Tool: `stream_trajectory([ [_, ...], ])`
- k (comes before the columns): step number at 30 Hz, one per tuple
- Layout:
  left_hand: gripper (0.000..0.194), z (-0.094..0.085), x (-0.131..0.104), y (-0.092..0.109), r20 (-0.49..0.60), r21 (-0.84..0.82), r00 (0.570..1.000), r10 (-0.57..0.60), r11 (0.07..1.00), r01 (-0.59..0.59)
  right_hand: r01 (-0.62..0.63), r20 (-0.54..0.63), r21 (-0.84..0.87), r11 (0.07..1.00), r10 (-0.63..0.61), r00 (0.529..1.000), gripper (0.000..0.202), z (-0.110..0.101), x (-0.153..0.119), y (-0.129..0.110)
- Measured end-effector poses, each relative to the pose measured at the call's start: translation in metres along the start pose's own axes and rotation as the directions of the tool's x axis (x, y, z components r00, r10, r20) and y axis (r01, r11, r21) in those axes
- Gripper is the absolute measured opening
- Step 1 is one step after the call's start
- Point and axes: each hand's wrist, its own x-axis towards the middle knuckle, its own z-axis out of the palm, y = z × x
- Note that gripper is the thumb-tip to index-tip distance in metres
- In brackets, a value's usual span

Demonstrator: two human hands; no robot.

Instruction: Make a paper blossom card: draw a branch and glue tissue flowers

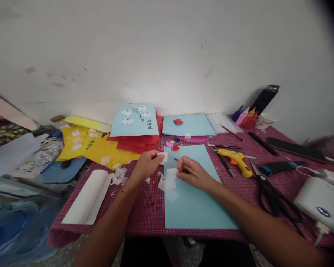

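My left hand (pixel 149 165) is closed, pinching a small piece of white paper (pixel 163 156) between thumb and fingers. Just to its right, my right hand (pixel 193 172) grips a slim brown stick (pixel 176 159) with a dark tip, like a pencil or thin brush; which one I cannot tell. That tip points toward the paper piece and stands apart from it. Below both hands lies a light blue sheet (pixel 200 207). White paper squares (pixel 170 180) rest on its left side, partly under my right hand. Torn white scraps (pixel 118 175) are scattered left of my left forearm.
A folded white sheet (pixel 85 200) lies at left. Behind are a flower picture (pixel 133 120), yellow sheets (pixel 100 148) and another blue sheet (pixel 195 124). At right lie a yellow glue gun (pixel 236 159), black scissors (pixel 272 193), a white box (pixel 320 204) and paint bottles (pixel 249 118).
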Motion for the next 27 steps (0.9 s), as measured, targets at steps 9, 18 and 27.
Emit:
stream_trajectory([
  [9, 0.034, 0.004, -0.002, 0.005, 0.036, -0.078, 0.997, -0.066, 0.995, 0.069, 0.074, -0.169, -0.110, 0.991, -0.092, 0.981, 0.031, -0.009, -0.001, -0.006],
  [18, 0.039, 0.009, -0.003, 0.002, 0.121, -0.168, 0.989, -0.081, 0.981, 0.101, 0.117, -0.358, -0.094, 0.989, -0.143, 0.923, 0.038, -0.010, -0.001, -0.020],
  [27, 0.036, 0.017, -0.008, 0.005, 0.178, -0.171, 0.983, -0.055, 0.981, 0.086, 0.010, -0.328, 0.095, 0.995, 0.022, 0.944, 0.026, 0.002, 0.000, -0.012],
])
